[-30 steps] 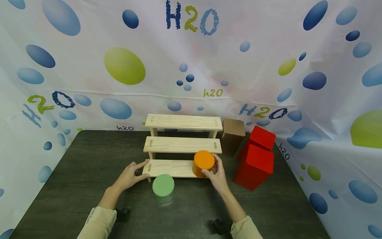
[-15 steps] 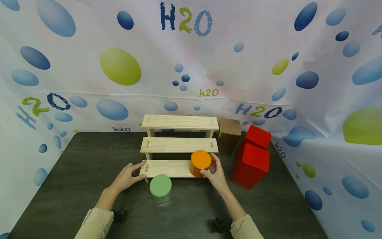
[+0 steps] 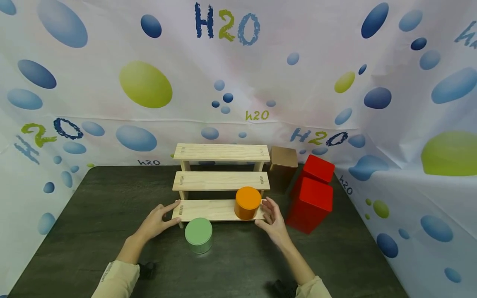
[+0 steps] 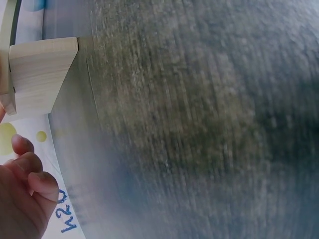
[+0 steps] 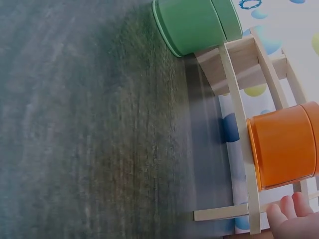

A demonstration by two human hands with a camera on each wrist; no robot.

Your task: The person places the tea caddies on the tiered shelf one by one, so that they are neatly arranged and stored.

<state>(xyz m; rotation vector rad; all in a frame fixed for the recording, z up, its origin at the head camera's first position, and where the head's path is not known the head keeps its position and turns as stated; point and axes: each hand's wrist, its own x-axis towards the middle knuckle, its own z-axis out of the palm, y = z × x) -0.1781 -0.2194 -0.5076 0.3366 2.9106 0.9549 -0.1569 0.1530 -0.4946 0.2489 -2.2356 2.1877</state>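
A three-step wooden shelf [image 3: 220,181] stands on the dark table. My left hand [image 3: 152,225] holds the left end of its lowest step, index finger at the back corner and thumb at the front; in the left wrist view its other fingers [image 4: 37,181] are bent below the wood. Upright on the right part of that step is an orange round tin [image 3: 247,203] with a lid. Just right of it is my right hand [image 3: 275,221], fingers loosely bent and apart from the tin, near the step's right end. A green round tin [image 3: 198,236] stands on the table before the shelf.
Right of the shelf stands a brown box-shaped tin [image 3: 283,167]. Beside it are two red box-shaped tins [image 3: 311,203], one in front of the other. A white cloth [image 3: 186,82] printed with blue and green spots hangs behind and at the sides of the table [image 3: 112,207].
My right hand has let go of the orange tin and shifted slightly right of it. The left hand keeps its place at the shelf. The head view has drifted slightly to the right.
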